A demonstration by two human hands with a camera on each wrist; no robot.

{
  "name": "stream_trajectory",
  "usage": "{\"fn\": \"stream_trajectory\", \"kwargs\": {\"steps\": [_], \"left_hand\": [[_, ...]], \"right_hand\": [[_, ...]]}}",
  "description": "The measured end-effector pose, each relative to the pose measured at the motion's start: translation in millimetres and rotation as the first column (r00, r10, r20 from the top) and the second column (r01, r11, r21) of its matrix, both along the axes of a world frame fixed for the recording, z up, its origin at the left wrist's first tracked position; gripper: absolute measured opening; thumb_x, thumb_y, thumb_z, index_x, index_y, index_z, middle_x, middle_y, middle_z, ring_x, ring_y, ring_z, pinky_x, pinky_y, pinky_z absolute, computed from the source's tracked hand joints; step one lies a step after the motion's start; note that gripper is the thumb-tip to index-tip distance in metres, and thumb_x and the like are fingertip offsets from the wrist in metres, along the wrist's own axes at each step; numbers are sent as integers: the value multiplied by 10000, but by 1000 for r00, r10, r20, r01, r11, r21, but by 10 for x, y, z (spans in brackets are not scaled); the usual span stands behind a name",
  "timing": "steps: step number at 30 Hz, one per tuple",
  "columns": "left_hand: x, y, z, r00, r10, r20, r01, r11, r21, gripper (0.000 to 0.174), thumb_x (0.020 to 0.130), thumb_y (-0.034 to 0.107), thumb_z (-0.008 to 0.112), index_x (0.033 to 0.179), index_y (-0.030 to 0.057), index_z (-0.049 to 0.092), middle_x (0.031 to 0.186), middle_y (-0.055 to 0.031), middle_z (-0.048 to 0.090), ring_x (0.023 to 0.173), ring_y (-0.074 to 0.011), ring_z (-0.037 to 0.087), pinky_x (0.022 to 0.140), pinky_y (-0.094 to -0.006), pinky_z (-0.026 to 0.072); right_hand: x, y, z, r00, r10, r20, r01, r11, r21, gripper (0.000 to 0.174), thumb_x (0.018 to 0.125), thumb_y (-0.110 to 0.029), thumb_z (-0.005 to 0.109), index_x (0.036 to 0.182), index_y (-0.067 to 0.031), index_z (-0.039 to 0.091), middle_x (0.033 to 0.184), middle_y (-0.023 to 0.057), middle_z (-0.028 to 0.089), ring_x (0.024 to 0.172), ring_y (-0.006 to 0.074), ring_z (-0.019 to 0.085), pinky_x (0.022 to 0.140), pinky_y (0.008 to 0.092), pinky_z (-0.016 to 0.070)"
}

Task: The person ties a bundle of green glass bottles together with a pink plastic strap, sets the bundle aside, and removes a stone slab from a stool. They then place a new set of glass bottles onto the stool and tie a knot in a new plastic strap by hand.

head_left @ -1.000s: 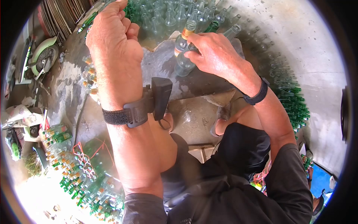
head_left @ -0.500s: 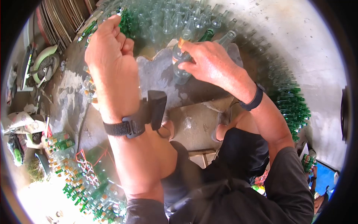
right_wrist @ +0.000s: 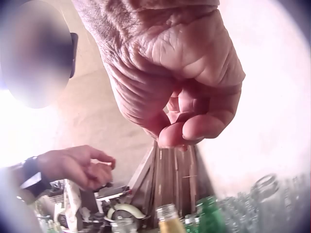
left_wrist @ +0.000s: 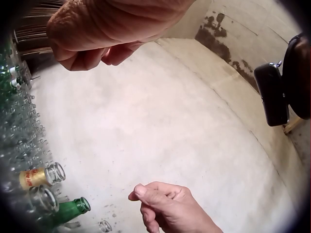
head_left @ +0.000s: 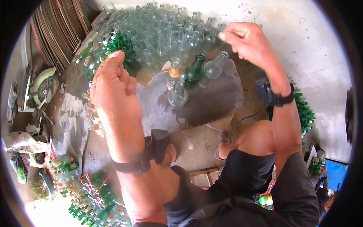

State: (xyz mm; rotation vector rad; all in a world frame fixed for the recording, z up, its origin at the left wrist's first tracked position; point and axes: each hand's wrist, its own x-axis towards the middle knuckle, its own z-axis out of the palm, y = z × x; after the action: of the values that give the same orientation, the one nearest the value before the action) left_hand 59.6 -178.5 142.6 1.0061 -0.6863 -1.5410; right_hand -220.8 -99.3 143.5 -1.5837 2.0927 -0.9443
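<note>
On a grey stone slab (head_left: pixel 211 109) stand a clear bottle with a gold neck label (head_left: pixel 175 77), a plain clear bottle (head_left: pixel 177 97) in front of it, a green bottle (head_left: pixel 194 72) and another clear bottle (head_left: pixel 213 70), tilted in view. My right hand (head_left: pixel 251 43) is raised beyond the slab's right side, away from these bottles. Its fingertips (right_wrist: pixel 199 127) curl in towards the thumb, with no object visible between them. To the left of the bottles hangs my left hand (head_left: pixel 115 83), fingers loosely curled and holding nothing. The gold label (left_wrist: pixel 33 178) shows low in the left wrist view.
Many clear bottles (head_left: pixel 151 30) crowd the floor behind the slab, along a pale wall (head_left: pixel 321 56). Green bottles (head_left: pixel 304 111) stand at right; more bottles (head_left: pixel 77 196) lie at lower left. Stacked boards (head_left: pixel 56 30) and a wheel (head_left: pixel 45 85) are at far left.
My right hand has left the bottles on the slab and risen up and to the right. The left hand sits lower in view. The head view has shifted, showing more bottles behind.
</note>
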Motion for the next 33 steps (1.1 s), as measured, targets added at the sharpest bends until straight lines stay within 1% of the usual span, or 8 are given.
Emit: {"fn": "stream_trajectory", "kwargs": {"steps": [3,5,9,14,15,17,24,33], "left_hand": [[-86,-31,-28,999,6,41,-8,1000,30,247,942,77,703,790,119,513,673,61,394,537,-56,305,516,-263,259],[-156,-40,-65,997,45,62,-46,999,22,89,919,66,689,982,2,691,676,59,447,580,-57,365,535,-244,294],[-235,-75,-122,998,-11,64,12,1000,-18,81,923,67,692,980,10,685,686,53,476,586,-64,391,535,-241,305],[-341,-151,-183,999,-30,43,30,1000,-7,99,935,88,697,999,17,668,666,61,459,565,-55,363,521,-235,281],[-373,-157,-175,998,-28,49,28,1000,-5,99,935,88,697,999,17,668,666,61,459,565,-55,363,521,-235,281],[-458,-168,-146,996,-30,81,27,999,38,200,947,93,707,809,115,564,695,65,395,556,-47,312,522,-252,254],[-546,-286,-226,995,-47,86,45,998,33,178,949,93,711,839,108,571,707,65,391,563,-44,317,527,-246,259],[-610,-321,-285,996,-57,74,56,998,18,74,956,103,706,970,59,648,715,64,408,570,-42,332,529,-237,277]], "right_hand": [[-546,-349,-313,1000,-16,-20,18,996,91,196,963,-225,716,988,-30,716,742,17,643,597,99,556,506,282,472],[-750,-553,-506,997,-40,-67,59,950,306,251,961,-221,713,1139,-46,684,809,40,667,610,117,591,512,298,497],[-1182,-966,-1155,998,20,-65,3,942,335,377,949,-226,721,1273,-61,622,948,85,694,632,144,617,500,307,507],[-1367,-1412,-1691,936,206,-286,-97,930,354,556,886,-237,752,1382,-76,559,1186,183,697,1028,335,691,858,455,563],[-1391,-1486,-1782,937,208,-279,-100,930,355,556,886,-237,752,1382,-76,559,1186,183,697,1028,335,691,858,455,563],[-1412,-1636,-1931,923,250,-294,-136,924,358,607,882,-235,746,1429,-96,524,1258,205,670,1218,388,614,1028,491,481],[-1590,-2008,-2483,898,289,-332,-173,925,339,610,901,-232,740,1444,-92,497,1309,220,640,1258,392,585,1023,505,485],[-1567,-2207,-2738,911,252,-327,-193,960,203,455,888,-271,769,1249,-61,589,1065,230,717,1062,425,671,912,502,528]]}}
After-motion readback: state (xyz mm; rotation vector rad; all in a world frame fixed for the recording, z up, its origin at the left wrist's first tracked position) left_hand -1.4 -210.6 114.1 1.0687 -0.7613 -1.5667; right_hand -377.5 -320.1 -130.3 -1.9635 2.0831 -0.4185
